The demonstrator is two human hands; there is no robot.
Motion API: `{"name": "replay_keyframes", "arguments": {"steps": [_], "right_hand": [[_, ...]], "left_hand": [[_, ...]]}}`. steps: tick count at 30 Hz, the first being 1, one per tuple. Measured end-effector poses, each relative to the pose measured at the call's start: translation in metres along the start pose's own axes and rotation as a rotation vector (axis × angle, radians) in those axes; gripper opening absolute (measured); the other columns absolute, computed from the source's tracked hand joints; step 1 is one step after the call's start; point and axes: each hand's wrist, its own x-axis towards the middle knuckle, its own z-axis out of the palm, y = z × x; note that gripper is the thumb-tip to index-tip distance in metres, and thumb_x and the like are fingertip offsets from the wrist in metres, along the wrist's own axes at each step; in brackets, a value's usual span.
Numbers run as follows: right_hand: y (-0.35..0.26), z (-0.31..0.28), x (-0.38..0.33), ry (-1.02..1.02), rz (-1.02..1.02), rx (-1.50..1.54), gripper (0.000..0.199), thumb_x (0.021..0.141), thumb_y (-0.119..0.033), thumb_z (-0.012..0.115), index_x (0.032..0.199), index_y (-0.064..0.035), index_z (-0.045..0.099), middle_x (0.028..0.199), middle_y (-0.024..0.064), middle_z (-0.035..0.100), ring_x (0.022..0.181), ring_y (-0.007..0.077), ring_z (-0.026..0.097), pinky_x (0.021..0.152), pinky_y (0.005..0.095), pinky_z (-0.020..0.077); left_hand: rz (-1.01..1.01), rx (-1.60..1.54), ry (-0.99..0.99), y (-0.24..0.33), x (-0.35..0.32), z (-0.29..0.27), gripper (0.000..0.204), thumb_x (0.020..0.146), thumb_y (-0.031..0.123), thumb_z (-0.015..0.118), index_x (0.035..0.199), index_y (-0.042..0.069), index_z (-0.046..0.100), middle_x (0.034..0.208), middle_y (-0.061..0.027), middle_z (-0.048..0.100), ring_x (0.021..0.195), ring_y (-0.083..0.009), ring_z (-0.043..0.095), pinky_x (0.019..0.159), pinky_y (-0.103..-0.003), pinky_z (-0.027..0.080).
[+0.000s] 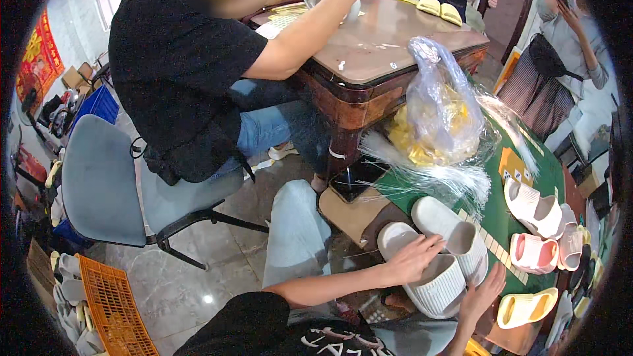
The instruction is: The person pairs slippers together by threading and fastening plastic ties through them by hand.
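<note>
A pair of large pale grey ribbed slippers lies side by side at the near edge of the green table (409, 181). My left hand (415, 260) reaches across the left slipper (435, 287), its fingers stretched toward the right slipper (455, 234) and touching around its inner side. Close to the outer side of the pair is my right hand (483, 293), fingers extended; whether it touches the slipper I cannot tell. Neither hand is closed around anything. To the right stand a pink-and-white slipper (534, 253), a yellow slipper (527, 308) and a whitish pair (533, 207).
A clear plastic bag with yellow contents (438, 125) and loose clear strands (455, 181) lie beyond the slippers. Another person (191, 66) sits at the brown table (369, 46). A grey chair (99, 178) and an orange crate (115, 303) are at left.
</note>
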Motion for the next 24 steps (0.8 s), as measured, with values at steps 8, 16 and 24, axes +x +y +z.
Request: {"name": "replay_keyframes", "arguments": {"steps": [8,16,24], "right_hand": [[-0.010,-0.010,-0.004,-0.396,0.085,0.586,0.061,0.071,0.007,0.051,0.130,-0.0011,0.037,0.128,0.0193,0.045,0.117,0.0373,0.040,0.100,0.0399,0.0313],[-0.006,-0.001,-0.024,-0.233,0.388,0.825,0.060,0.068,0.011,0.057,0.124,-0.0040,0.044,0.107,0.0085,0.054,0.090,0.0175,0.053,0.078,0.0265,0.0425],[0.030,-0.016,-0.013,-0.010,0.302,0.659,0.064,0.063,0.013,0.053,0.124,-0.0052,0.045,0.084,0.0023,0.051,0.077,0.0146,0.048,0.074,0.0264,0.0401]], "left_hand": [[0.043,0.072,-0.069,0.012,0.015,0.016,0.046,0.075,0.008,0.052,0.120,-0.001,0.047,0.116,-0.0126,0.050,0.098,-0.0279,0.051,0.084,-0.032,0.046],[-0.027,-0.084,-0.094,0.031,0.016,0.016,0.030,0.078,0.009,0.049,0.107,0.004,0.055,0.110,-0.0090,0.054,0.098,-0.0260,0.054,0.081,-0.034,0.048],[0.110,-0.220,0.136,0.061,0.009,-0.026,0.041,0.073,-0.002,0.052,0.114,0.004,0.055,0.112,-0.0122,0.056,0.095,-0.0272,0.058,0.079,-0.033,0.050]]}}
